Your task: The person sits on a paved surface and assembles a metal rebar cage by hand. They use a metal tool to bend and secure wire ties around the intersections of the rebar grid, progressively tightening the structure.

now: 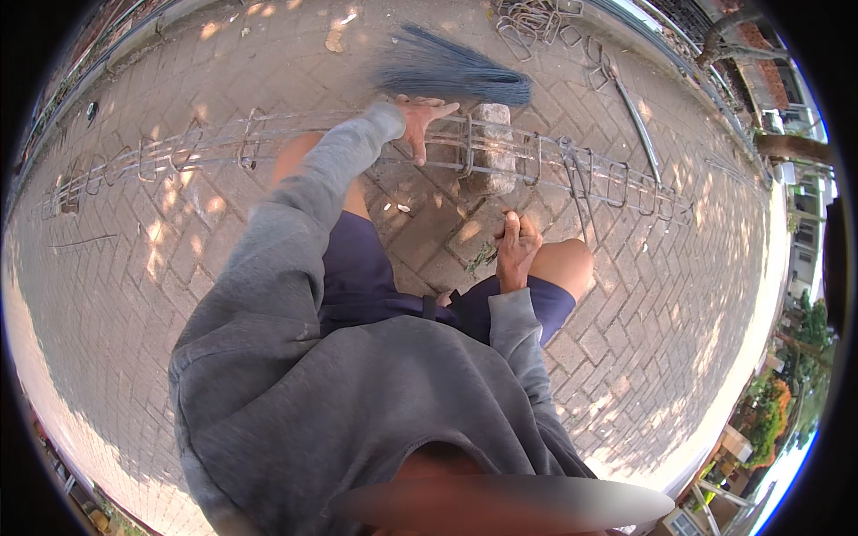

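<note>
Steel cage strung with rings; more rings lie loose

Reckoned from the middle of the view, the long steel cage (467,143) lies from about 10 o'clock to 2 o'clock, crossing a pale block (494,134) at 1 o'clock. Closed rings (539,159) already stand along its length, and it seems largely formed. The joints are too small to show which are tied; any left bare cannot be counted.

The left hand (424,123) is over the cage at 12 o'clock, fingers spread wide and seemingly holding nothing; contact is unclear. Just beyond it lies a blue-grey wire bundle (456,73). The right hand (519,252), near 3 o'clock, has its fingers curled narrow; whether they pinch something I cannot tell. A long-handled tool (581,189) leans at the cage at 2 o'clock.

Farther out, loose rings (536,22) are heaped at 1 o'clock, off the cage, and a metal bar (636,116) lies at 2 o'clock. All this rests on sun-dappled brick paving (661,313), outdoors, with buildings (809,234) at 3 o'clock and shrubs (770,406) at 4 o'clock.
</note>
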`<state>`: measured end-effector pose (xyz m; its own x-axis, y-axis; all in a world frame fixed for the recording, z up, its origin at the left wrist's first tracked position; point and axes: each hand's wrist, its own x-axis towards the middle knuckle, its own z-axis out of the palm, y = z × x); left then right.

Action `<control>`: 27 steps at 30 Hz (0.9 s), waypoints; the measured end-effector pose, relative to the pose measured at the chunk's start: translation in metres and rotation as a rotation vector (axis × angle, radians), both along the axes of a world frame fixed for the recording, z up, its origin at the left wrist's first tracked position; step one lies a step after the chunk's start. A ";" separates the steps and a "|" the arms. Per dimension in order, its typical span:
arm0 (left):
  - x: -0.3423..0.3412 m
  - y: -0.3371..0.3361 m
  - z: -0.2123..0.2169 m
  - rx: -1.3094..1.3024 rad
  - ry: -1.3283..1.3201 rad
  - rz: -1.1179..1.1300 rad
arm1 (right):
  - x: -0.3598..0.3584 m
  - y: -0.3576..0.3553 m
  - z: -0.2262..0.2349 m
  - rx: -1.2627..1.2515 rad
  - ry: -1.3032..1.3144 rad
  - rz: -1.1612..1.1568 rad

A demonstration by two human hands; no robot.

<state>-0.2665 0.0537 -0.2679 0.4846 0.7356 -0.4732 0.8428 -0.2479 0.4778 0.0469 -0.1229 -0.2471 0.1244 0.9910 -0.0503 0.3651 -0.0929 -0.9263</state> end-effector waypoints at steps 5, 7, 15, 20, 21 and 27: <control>-0.075 -0.044 0.014 0.034 0.034 -0.029 | 0.002 0.002 -0.001 -0.028 0.031 0.039; -0.076 -0.057 0.016 0.167 0.059 -0.026 | -0.003 0.004 0.000 0.012 0.028 0.058; -0.065 -0.052 0.019 0.063 0.153 -0.056 | -0.012 0.003 0.002 0.052 0.073 0.112; -0.056 -0.067 0.029 0.085 -0.107 0.156 | -0.012 -0.005 0.005 -0.027 0.092 0.139; -0.044 -0.076 0.034 0.002 -0.259 0.233 | -0.016 -0.008 0.006 -0.015 0.068 0.134; 0.076 -0.173 0.058 -0.432 -1.014 0.682 | -0.062 -0.027 0.017 -0.182 -0.044 0.611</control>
<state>-0.1903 -0.1197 -0.2103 0.3548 0.8554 -0.3774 -0.0456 0.4190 0.9068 -0.0147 -0.1496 -0.2297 -0.4548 0.8599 -0.2319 0.4393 -0.0099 -0.8983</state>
